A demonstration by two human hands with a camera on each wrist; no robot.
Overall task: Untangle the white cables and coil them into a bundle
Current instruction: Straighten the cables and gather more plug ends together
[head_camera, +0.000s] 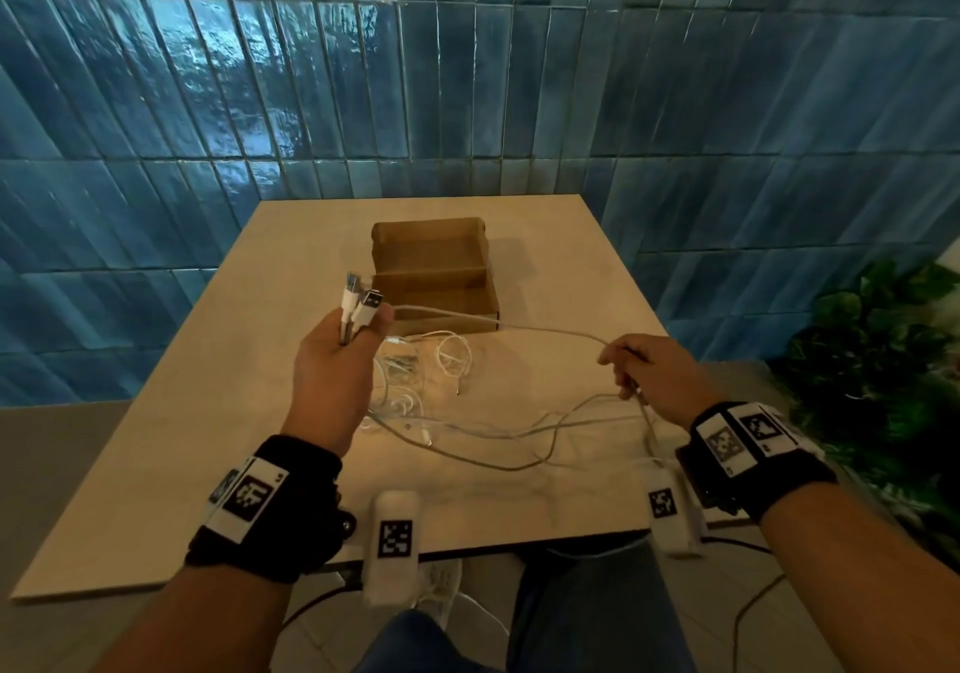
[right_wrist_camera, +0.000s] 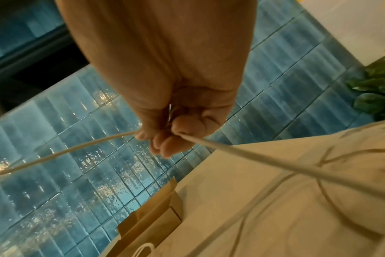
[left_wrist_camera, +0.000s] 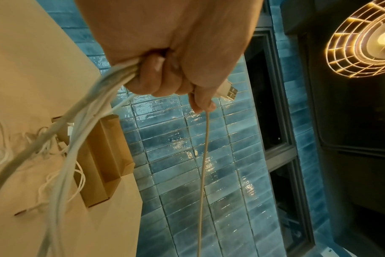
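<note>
My left hand (head_camera: 340, 355) is raised above the table and grips several white cables (left_wrist_camera: 88, 111) in a fist, with their USB plugs (head_camera: 358, 300) sticking up past the thumb. One plug (left_wrist_camera: 228, 90) shows beside the fingers in the left wrist view. One cable strand (head_camera: 498, 326) runs from that hand across to my right hand (head_camera: 641, 373), which pinches it between curled fingers (right_wrist_camera: 165, 140). More white cable (head_camera: 426, 365) lies in a loose tangle on the table between the hands, and long loops (head_camera: 519, 438) trail toward the near edge.
An open brown cardboard box (head_camera: 434, 277) sits on the light wooden table (head_camera: 182, 412) behind the cables. Blue tiled wall (head_camera: 467, 74) is at the back. A green plant (head_camera: 878, 360) stands off the table's right side. My knees show below the near edge.
</note>
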